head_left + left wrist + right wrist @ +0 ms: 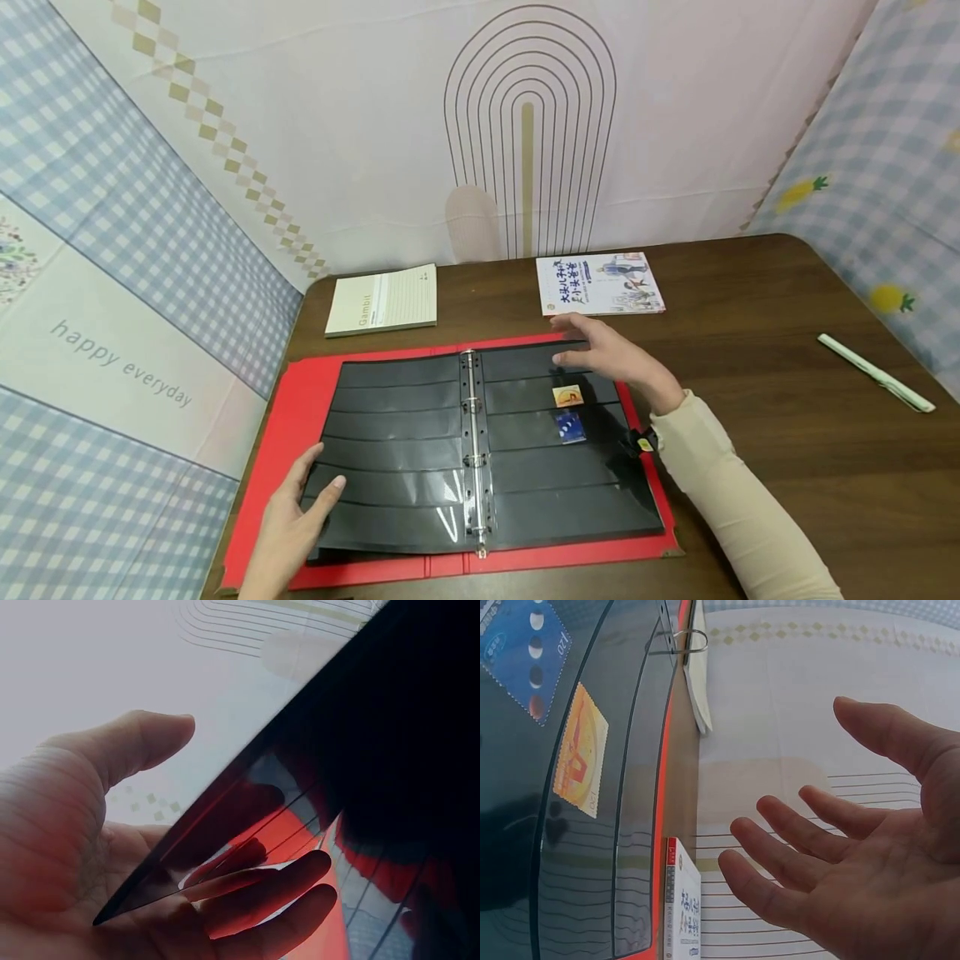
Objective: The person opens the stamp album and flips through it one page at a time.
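Observation:
A red ring binder lies spread on the table with black stock pages. On its right page sit an orange-yellow stamp and, just below, a blue stamp; both appear large in the right wrist view. My left hand is at the left page's outer edge. In the left wrist view its fingers pass beneath the black sheet, while the thumb stands apart from it. Above the right page's top, my right hand hovers with spread, relaxed fingers and holds nothing.
Behind the binder lie a cream notepad at left and a white picture book at right. A pale green folded strip-like object rests near the table's right edge. Metal rings rise along the binder's spine. Patterned cloth hangs behind the table.

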Tool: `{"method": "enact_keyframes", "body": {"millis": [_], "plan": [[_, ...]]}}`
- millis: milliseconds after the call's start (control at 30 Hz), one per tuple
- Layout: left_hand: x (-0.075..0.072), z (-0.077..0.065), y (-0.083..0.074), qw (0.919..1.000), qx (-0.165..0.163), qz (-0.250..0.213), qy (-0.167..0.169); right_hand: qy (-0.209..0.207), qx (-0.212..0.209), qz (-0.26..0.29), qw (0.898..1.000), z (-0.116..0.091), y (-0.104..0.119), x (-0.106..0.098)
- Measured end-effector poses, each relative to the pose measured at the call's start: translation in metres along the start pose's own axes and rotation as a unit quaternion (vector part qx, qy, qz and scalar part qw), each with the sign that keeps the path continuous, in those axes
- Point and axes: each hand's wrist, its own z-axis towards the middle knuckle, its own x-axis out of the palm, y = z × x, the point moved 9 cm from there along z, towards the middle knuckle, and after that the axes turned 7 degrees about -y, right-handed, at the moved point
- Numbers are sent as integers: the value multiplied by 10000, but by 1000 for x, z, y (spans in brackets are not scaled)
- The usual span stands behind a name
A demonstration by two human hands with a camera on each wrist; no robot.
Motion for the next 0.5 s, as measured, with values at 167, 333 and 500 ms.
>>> {"method": "enact_keyframes", "body": {"millis": [167,333,500], "plan": [[4,1,3,10000,-89,-31,10,45,159,18,9999,-1,-4,0],[6,2,11,9995,-263,-194,0,74,295,-44,9995,-2,-13,2],[6,2,17,9991,-313,-289,-87,116,389,-203,9990,0,-22,5]]}}
